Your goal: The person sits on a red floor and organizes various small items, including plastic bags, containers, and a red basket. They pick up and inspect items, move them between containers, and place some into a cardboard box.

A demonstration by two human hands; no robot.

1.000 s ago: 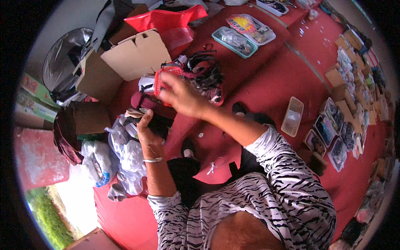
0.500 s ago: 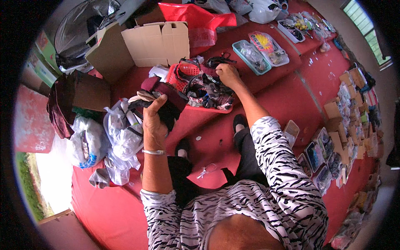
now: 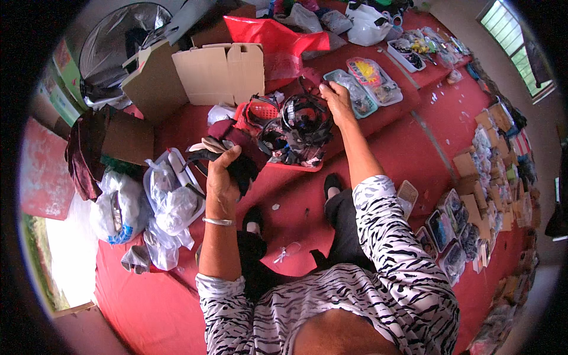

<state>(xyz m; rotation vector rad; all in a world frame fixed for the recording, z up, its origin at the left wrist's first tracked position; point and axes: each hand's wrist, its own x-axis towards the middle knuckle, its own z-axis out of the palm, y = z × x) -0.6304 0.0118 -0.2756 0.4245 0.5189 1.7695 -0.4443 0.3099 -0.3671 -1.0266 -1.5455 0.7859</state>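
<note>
A bunch of cloth-covered headbands [image 3: 228, 137] in maroon, beige and black is gripped in my left hand [image 3: 222, 174], thumb on top. My right hand [image 3: 337, 100] is closed with its fingers pinched at the far right of a red plastic basket [image 3: 296, 167]. Beside its fingertips is a dark maroon headband [image 3: 312, 78], partly hidden by the fingers. Just below it, a tangle of black headbands [image 3: 306, 115] stands up over the basket. More patterned dark headbands [image 3: 290, 151] fill the basket; one loops over its left side.
Cardboard pieces [image 3: 219, 74] and a red plastic bag [image 3: 278, 47] stand behind the basket. A teal basket [image 3: 362, 106] and a white tray [image 3: 390, 92] lie to the right. Clear plastic bags [image 3: 174, 204] sit at left. Several boxes of packaged goods [image 3: 449, 222] line the right.
My right hand has risen and moved slightly right, out of the basket's contents. The black tangle now stands higher. My left hand still holds its bunch, a little lower in view.
</note>
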